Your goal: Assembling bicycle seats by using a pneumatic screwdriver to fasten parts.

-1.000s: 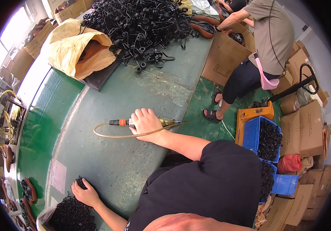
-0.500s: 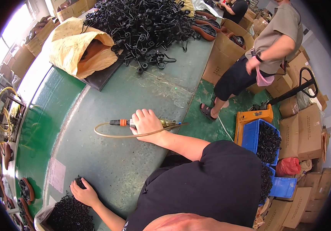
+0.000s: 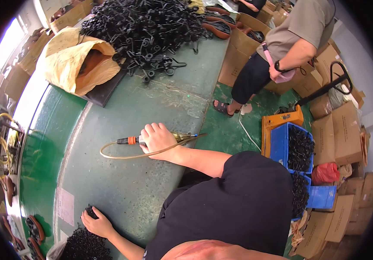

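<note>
My left hand (image 3: 96,223) curls around a small clump of black parts (image 3: 91,212), too small to name piece by piece. Just below it sits a bag-lined heap of small black pieces (image 3: 84,245). On the green workbench (image 3: 126,182), my right hand (image 3: 158,141) is wrapped over an air screwdriver (image 3: 142,140) with a black and orange hose fitting. A thin tan hose (image 3: 119,156) loops from that fitting back under my right wrist. The screwdriver's yellowish end and blue tip point toward the bench's right edge; its grip is mostly hidden by my palm.
A large pile of black looped parts (image 3: 147,32) covers the far bench beside an open paper sack (image 3: 67,65). Shoe soles (image 3: 35,229) lie along the left green belt (image 3: 43,151). At right are a standing person (image 3: 301,30), an orange pallet jack (image 3: 284,119) and blue crates (image 3: 279,147).
The whole view has shifted slightly, with the far pile moving left and up. Both my hands keep their holds. The standing person's hand has lowered to the pink item at the waist.
</note>
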Demonstrator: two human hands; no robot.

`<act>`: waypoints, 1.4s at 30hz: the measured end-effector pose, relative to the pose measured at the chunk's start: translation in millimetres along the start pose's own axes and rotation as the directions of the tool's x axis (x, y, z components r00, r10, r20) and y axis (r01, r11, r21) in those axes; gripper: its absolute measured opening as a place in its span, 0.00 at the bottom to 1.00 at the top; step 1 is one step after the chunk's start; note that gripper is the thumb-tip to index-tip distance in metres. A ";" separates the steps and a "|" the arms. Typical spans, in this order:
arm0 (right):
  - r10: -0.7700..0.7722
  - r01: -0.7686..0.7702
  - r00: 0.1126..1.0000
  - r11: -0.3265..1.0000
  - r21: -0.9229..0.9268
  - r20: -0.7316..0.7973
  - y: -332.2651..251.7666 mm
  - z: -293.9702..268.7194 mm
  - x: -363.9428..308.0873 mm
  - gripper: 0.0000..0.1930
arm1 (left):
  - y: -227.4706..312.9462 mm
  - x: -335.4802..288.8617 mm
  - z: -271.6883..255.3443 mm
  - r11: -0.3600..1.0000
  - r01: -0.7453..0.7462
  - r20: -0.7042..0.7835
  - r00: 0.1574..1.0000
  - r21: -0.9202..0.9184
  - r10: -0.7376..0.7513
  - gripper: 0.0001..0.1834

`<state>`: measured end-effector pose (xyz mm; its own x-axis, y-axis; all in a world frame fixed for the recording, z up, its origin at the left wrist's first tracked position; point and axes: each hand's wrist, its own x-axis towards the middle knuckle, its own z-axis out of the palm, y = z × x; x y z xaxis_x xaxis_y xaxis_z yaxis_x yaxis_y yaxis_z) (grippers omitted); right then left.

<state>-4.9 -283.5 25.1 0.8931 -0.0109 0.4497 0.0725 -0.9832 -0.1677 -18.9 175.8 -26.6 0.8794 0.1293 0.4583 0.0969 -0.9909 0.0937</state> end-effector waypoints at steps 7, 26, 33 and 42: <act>-0.006 0.006 1.000 1.000 0.013 0.012 2.6 2.6 0.2 0.16 | 5.2 4.1 -4.8 1.000 -0.001 0.014 1.000 0.009 0.001 0.26; -0.025 0.026 1.000 1.000 0.007 -0.017 1.1 1.6 0.7 0.17 | 2.7 1.7 -0.5 1.000 -0.009 -0.011 1.000 -0.010 0.009 0.25; -0.027 0.027 1.000 1.000 0.015 -0.001 -0.9 -1.2 3.9 0.18 | 2.8 1.6 -2.4 1.000 -0.001 -0.011 1.000 0.003 0.001 0.25; -0.026 0.026 1.000 0.999 0.025 -0.004 -3.2 -3.5 4.9 0.19 | 7.1 -2.0 -3.0 0.998 0.060 -0.006 0.998 -0.012 -0.060 0.25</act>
<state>-2.3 -281.0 30.9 0.8893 0.0143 0.4572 0.1069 -0.9783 -0.1774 -21.4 168.7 -24.2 0.8693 0.1888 0.4569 0.1439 -0.9808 0.1315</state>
